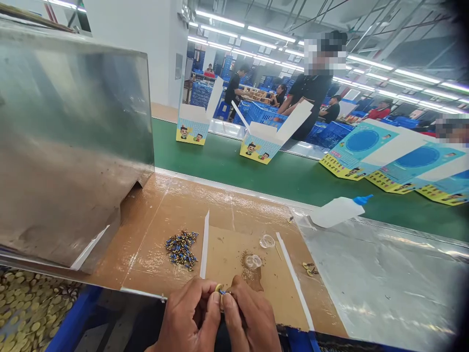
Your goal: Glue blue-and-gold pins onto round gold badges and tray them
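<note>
At the near edge of the bench my left hand is closed, pinching a small yellow round piece between thumb and forefinger. My right hand meets it and pinches a small blue piece that touches the yellow one. Fingers cover most of both pieces. Beyond my hands lies a cardboard sheet with two small clear round dishes, one amid brown crumbs and a wet-looking brown patch, the other farther back beside a thin stick. To the left is a pile of small blue, yellow and dark figures.
A white squeeze bottle with a blue tip lies at right. A few yellow pieces sit nearby. Open printed boxes stand on the green belt. A metal housing rises at left, above many yellow discs. People work beyond.
</note>
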Demonstrator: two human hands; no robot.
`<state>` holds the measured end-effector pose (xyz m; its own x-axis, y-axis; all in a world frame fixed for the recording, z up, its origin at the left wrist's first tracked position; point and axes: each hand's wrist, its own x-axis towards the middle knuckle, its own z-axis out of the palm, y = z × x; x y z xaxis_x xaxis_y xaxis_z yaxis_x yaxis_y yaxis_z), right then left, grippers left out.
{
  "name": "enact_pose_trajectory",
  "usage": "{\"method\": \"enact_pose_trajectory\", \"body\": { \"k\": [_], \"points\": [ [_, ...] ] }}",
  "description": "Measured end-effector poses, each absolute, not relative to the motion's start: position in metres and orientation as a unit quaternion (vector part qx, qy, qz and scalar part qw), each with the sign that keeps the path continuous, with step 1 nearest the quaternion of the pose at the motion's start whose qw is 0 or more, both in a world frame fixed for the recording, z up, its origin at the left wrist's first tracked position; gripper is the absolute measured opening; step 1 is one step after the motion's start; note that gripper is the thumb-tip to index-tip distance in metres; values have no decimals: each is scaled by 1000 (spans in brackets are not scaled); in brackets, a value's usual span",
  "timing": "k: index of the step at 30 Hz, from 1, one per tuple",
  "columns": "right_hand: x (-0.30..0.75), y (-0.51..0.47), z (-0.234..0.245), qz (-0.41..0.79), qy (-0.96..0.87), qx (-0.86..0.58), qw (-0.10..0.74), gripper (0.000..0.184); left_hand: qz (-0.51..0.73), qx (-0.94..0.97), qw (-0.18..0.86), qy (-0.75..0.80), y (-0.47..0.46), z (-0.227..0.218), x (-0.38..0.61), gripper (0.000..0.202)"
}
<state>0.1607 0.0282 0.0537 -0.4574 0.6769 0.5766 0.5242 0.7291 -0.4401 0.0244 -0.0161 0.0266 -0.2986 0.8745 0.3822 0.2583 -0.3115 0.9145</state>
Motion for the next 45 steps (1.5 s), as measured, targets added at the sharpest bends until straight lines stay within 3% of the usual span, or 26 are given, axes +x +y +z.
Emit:
{"method": "enact_pose_trajectory", "body": {
  "k": [4, 7, 10, 18, 24, 30, 37, 45],
  "points": [
    [160, 27, 60, -53, -877, -310, 363, 27, 632, 561, 214, 490, -19, 22, 21, 25],
    [161, 24, 63, -101, -888, -302, 333, 23, 637, 563, 205, 484, -22, 19, 19, 23],
    [162, 23, 60, -114, -875, -298, 363, 21, 635, 567, 197, 487, -24, 20, 18, 20],
    [161, 24, 45, 1, -853, -308, 421, 30, 620, 582, 205, 485, -27, 21, 16, 14],
    [157, 18, 45, 129, -823, -381, 402, 36, 596, 592, 219, 496, -23, 30, 13, 12],
    [164, 6, 31, 137, -796, -402, 432, 20, 549, 647, 180, 497, -18, 37, 2, 15],
    [160, 11, 24, 180, -795, -411, 409, 23, 542, 658, 157, 498, -14, 33, -2, 15],
    [167, 6, 21, 147, -814, -402, 393, 34, 546, 668, 131, 489, -14, 33, 1, 18]
  ]
}}
